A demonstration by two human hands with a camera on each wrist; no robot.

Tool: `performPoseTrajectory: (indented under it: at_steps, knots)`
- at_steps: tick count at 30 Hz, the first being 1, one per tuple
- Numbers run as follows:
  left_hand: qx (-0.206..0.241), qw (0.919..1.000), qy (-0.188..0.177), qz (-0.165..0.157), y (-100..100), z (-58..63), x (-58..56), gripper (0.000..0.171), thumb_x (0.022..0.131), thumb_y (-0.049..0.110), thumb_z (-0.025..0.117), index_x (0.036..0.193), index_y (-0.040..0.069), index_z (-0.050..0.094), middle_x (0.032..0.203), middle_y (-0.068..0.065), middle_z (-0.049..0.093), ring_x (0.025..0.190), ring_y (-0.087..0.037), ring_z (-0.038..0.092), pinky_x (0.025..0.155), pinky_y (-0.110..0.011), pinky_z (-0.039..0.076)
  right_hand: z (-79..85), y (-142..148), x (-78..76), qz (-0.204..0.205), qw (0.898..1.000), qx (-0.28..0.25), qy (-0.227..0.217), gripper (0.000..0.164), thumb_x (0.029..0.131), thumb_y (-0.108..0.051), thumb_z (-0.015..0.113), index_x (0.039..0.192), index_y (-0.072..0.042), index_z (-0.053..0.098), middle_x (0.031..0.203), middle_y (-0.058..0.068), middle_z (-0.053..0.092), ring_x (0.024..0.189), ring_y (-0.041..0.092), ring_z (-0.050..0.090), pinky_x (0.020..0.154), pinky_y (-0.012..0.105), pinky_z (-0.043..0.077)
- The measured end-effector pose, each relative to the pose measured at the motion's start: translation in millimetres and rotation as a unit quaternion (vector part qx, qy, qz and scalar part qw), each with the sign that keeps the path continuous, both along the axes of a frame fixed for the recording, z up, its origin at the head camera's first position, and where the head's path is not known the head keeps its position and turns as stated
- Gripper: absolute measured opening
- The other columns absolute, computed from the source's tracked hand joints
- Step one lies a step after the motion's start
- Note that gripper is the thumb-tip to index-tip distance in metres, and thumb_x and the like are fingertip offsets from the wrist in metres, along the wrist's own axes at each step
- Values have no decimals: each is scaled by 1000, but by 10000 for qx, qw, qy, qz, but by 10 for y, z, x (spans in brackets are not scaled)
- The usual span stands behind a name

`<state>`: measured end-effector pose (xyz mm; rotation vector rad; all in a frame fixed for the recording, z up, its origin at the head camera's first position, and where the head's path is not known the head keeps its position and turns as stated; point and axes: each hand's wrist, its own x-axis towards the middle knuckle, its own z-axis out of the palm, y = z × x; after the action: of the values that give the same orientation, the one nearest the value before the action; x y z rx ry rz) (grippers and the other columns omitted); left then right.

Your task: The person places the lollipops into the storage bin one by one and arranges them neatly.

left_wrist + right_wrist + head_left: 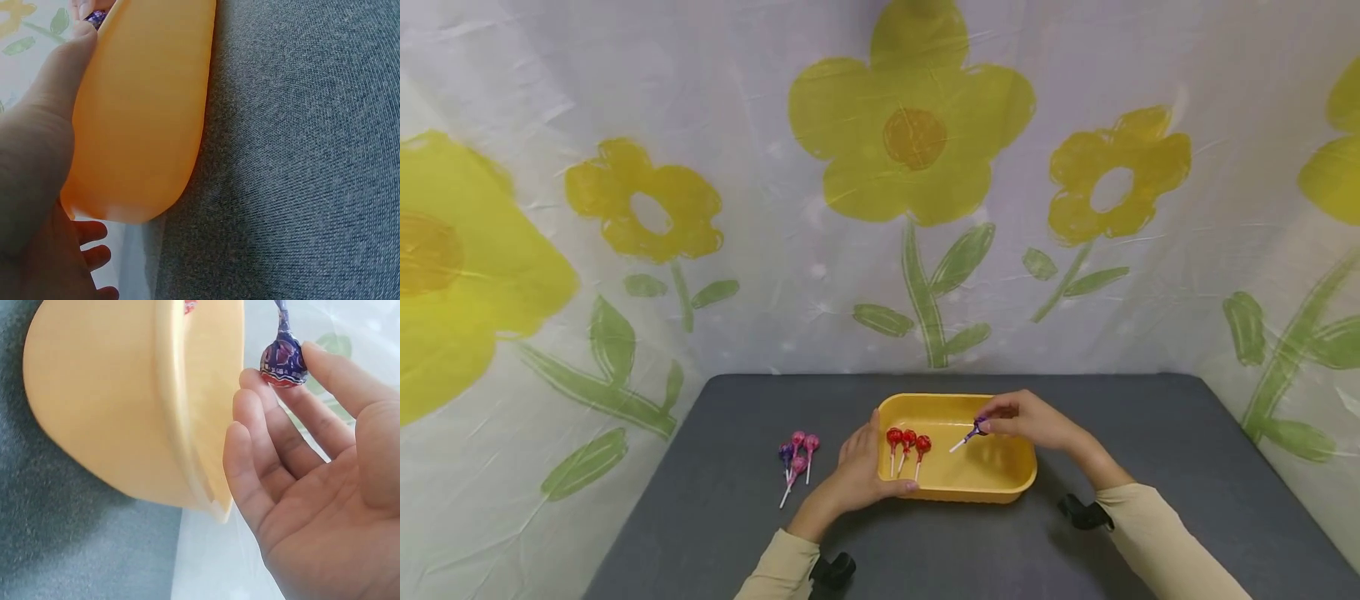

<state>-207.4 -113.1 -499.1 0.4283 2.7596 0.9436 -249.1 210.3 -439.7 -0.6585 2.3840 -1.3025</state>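
One purple lollipop (pixel 284 362), stick (pixel 958 446) aslant toward near left; in pinch of right hand (pixel 1032 421)

In the head view we've got our left hand (pixel 856 468) at six o'clock, thumb spread from the fingers; at four o'clock our right hand (pixel 1032 421) pinches, thumb against fingertips, right forearm (pixel 1167 546) angled toward ten.
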Motion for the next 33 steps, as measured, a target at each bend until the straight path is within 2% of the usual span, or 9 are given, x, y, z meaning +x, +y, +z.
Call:
performPoseTrajectory:
  at_steps: [3, 6, 9, 16, 22, 27, 31, 33]
  knots:
    - [22, 10000, -48, 50, -4, -15, -3, 137, 67, 72, 75, 159, 5, 0, 161, -23, 25, 148, -44, 21, 121, -63, 14, -15, -41, -24, 11, 9999, -75, -70, 29, 96, -26, 66, 114, -3, 70, 103, 22, 73, 82, 21, 67, 71, 32, 56]
    - [33, 9999, -68, 94, -8, -30, -8, 135, 68, 69, 76, 159, 5, 0, 161, -22, 26, 148, -43, 23, 120, -64, 15, -13, -87, -39, -8, 9999, -95, -100, 28, 96, -27, 65, 113, -6, 71, 103, 21, 73, 82, 26, 66, 69, 33, 54]
    - [66, 9999, -55, 108, -11, -33, -13, 134, 69, 67, 78, 159, 5, -1, 161, -22, 27, 147, -44, 24, 120, -65, 15, 6, -130, -50, 11, 9999, -117, -113, 28, 97, -27, 64, 114, -6, 70, 103, 19, 73, 86, 30, 67, 72, 35, 56]
    - [62, 9999, -73, 127, -5, -5, -8, 135, 68, 68, 78, 159, 6, -1, 161, -22, 27, 147, -44, 24, 120, -64, 15, 45, -219, -107, 17, 9996, -231, -147, 28, 97, -24, 64, 115, -3, 70, 102, 21, 72, 84, 25, 65, 74, 33, 56]
    - [57, 10000, -43, 66, 4, 6, -1, 133, 69, 67, 77, 159, 5, 0, 160, -22, 29, 146, -45, 26, 119, -65, 16, 57, -282, -164, -32, 9987, -421, -286, 34, 97, -25, 63, 119, 1, 67, 105, 29, 69, 84, 31, 64, 74, 34, 56]
    - [83, 9999, -52, 32, 6, 11, 3, 133, 70, 66, 77, 159, 5, -1, 161, -22, 27, 147, -45, 25, 119, -65, 16, 85, -328, -201, -101, 9973, -544, -487, 35, 98, -28, 62, 121, -2, 67, 108, 27, 68, 86, 23, 64, 81, 36, 55]
    - [68, 10000, -24, 0, 4, 14, 2, 134, 70, 67, 77, 159, 5, -1, 160, -23, 28, 147, -44, 25, 119, -65, 16, 99, -372, -238, -134, 9954, -641, -698, 36, 98, -31, 62, 123, -6, 67, 112, 16, 71, 102, 33, 67, 89, 39, 56]
    - [43, 10000, -18, -9, 6, 18, 4, 134, 69, 68, 77, 159, 5, -1, 160, -23, 28, 147, -45, 26, 119, -65, 16, 103, -395, -256, -105, 9944, -686, -792, 37, 98, -33, 62, 124, -7, 66, 115, 14, 71, 110, 39, 65, 93, 44, 55]
